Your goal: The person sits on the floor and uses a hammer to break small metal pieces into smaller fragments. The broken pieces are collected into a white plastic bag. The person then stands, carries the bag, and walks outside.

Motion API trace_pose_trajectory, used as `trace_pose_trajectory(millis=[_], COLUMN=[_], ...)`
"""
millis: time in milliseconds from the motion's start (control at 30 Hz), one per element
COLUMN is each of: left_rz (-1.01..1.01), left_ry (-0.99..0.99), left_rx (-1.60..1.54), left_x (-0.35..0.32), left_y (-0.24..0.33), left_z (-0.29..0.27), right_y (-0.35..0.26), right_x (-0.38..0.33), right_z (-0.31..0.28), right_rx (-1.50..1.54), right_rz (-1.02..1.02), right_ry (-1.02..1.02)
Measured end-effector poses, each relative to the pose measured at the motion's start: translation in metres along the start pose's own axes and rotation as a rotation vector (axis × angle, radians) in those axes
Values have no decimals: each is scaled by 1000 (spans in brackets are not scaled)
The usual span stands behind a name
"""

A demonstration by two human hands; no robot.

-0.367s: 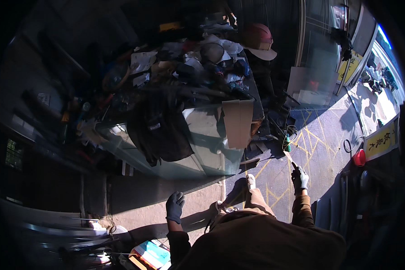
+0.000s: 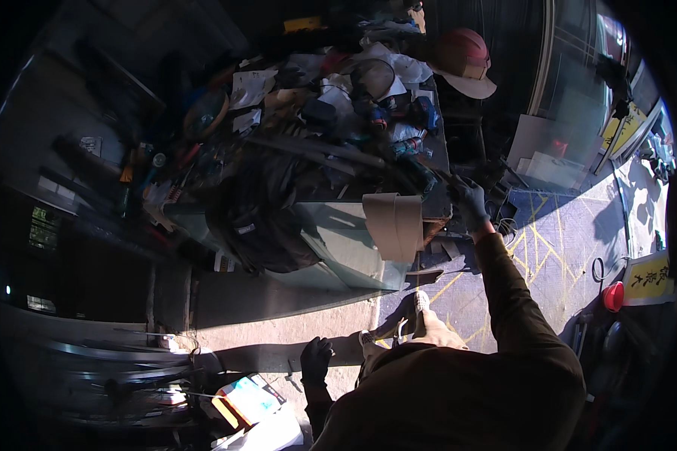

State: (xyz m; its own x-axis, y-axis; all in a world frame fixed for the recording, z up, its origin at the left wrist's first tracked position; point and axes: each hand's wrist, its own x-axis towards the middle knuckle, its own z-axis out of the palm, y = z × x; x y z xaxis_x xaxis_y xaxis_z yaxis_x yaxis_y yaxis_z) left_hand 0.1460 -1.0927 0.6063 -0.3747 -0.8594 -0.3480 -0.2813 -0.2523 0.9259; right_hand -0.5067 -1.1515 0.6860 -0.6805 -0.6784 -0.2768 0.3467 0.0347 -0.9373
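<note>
My right hand (image 2: 469, 204), in a grey glove, reaches forward to the right corner of the cluttered workbench (image 2: 438, 161). Its fingers are bent round something dark and narrow that blends into the shade, so its kind is hidden. Close to those fingers lies a teal power tool (image 2: 408, 146) among the clutter. My left hand (image 2: 316, 357), in a dark glove, hangs low beside my body with its fingers curled in and nothing visible in them. Below it are a blue, white and orange box (image 2: 248, 401) and some white sheets.
A red hard hat (image 2: 465, 62) sits beyond the bench's right end. A dark bag (image 2: 256, 218) and brown cardboard (image 2: 393, 225) hang over its front. Long metal strips (image 2: 120, 361) lie at lower left. At right are a red bowl-shaped object (image 2: 614, 297) and a yellow sign (image 2: 649, 278).
My right hand has moved forward and left from over the floor to the bench corner; the pale, thin-bladed tool it held no longer shows clearly. My left hand has dropped slightly back and right.
</note>
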Motion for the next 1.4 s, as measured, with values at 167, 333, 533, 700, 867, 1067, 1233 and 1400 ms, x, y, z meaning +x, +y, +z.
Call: trace_pose_trajectory(millis=[167, 333, 533, 700, 867, 1067, 1233, 1400], left_rz=[-53, -144, -362, -170, 413, 986, 1288, 1407], left_ry=[40, 24, -84, -433, -766, -1013, -1022, -1162], left_rx=[49, -77, -412, -111, 337, 1168, 1206, 1015], left_x=[-13, -14, 36, 70, 86, 33, -6, -61], left_y=[43, 53, 58, 59, 108, 198, 145, 132], left_z=[54, 65, 99, 138, 248, 366, 442, 528], right_y=[-46, -5, 131, 119, 78, 79, 90, 147], right_x=[71, 44, -73, -236, -301, -311, -337, -359], right_z=[69, 17, -205, -193, -145, -112, -153, -269], right_rx=[-193, 38, -80, -28, -75, 702, 709, 794], right_rz=[-348, -240, 39, 216, 343, 302, 256, 166], right_ry=[-210, -46, 492, 474, 324, -5, 437, 590])
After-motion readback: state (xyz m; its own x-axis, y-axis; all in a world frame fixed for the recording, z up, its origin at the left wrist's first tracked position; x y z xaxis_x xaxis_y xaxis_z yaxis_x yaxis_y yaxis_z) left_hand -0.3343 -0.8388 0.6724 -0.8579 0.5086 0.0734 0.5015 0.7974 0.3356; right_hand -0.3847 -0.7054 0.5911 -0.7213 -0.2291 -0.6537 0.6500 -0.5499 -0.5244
